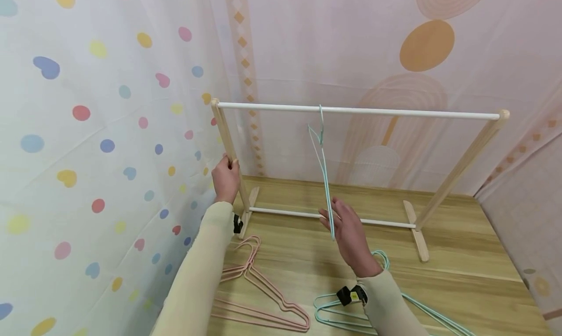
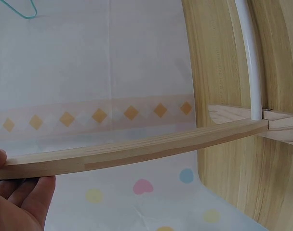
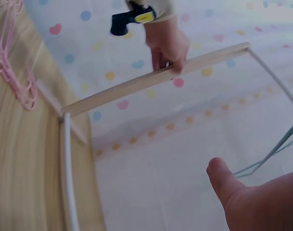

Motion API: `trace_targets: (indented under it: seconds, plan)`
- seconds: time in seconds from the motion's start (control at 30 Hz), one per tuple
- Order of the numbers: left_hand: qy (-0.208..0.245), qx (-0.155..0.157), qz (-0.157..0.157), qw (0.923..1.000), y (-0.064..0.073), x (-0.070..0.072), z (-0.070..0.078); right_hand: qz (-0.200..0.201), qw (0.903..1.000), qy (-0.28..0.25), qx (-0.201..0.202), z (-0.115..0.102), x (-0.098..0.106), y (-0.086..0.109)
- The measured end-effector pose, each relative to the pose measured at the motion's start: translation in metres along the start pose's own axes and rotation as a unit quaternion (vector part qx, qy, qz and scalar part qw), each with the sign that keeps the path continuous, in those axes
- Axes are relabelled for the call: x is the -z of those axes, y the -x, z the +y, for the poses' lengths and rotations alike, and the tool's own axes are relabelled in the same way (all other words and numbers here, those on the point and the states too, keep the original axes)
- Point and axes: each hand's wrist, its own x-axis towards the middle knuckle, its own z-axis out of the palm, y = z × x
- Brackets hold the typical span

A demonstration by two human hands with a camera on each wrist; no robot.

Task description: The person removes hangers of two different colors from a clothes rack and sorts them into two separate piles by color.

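A mint-green clothes hanger [image 1: 326,180] hangs by its hook from the white top rail [image 1: 395,111] of a small wooden garment rack, its hooked end up and its lower end toward me. My right hand [image 1: 351,233] is at that lower end, fingers spread and overlapping it in the head view; the thumb stands straight in the right wrist view. My left hand [image 1: 226,179] grips the rack's left wooden post [image 1: 226,131] about midway up, with thumb and fingers on opposite sides in the left wrist view.
Several pink hangers [image 1: 263,282] lie on the wood-grain tabletop [image 1: 474,258] below my left arm. More mint-green hangers [image 1: 432,310] lie partly hidden under my right forearm. A white lower bar [image 1: 285,212] joins the rack's feet. Patterned curtains [image 1: 131,146] stand close at the left and behind.
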Motion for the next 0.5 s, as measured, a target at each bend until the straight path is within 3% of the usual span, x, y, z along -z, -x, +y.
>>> trace_targets:
  seconds: [0.3, 0.5]
  plan:
    - [0.002, 0.000, 0.002, 1.0000, -0.001, 0.000, -0.001, -0.006, 1.0000, 0.002, -0.004, -0.012, -0.026, -0.004]
    - [0.003, 0.004, -0.001, 1.0000, -0.002, -0.001, -0.001, 0.007, 0.9997, 0.009, 0.020, -0.012, -0.033, -0.004]
